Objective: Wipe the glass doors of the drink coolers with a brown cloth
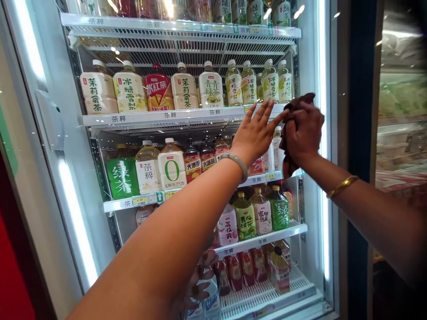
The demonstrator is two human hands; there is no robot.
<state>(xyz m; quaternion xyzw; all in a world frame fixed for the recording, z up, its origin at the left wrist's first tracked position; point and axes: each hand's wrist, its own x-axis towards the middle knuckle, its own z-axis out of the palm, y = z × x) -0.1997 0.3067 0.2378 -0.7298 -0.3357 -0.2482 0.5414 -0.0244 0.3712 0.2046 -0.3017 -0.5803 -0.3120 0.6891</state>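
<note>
My left hand [255, 133], with a pale bangle at the wrist, is stretched out flat with its fingers spread. It appears to rest against the glass front of a lit drinks fridge. To its right, my right hand [303, 129] grips a bunched dark brown cloth [289, 149] at the right side of the glass. A gold bangle [342, 186] circles my right wrist. The cloth hangs below the fingers, and my left fingertips nearly meet it. Behind the hands are shelves of bottled tea.
Large tea bottles [127, 93] line the upper shelf [163, 115]. More bottles, such as a green one [122, 175], stand lower down. A door handle [50, 120] is at the left. Reflections show on the glass. Another display case [400, 111] stands at the right.
</note>
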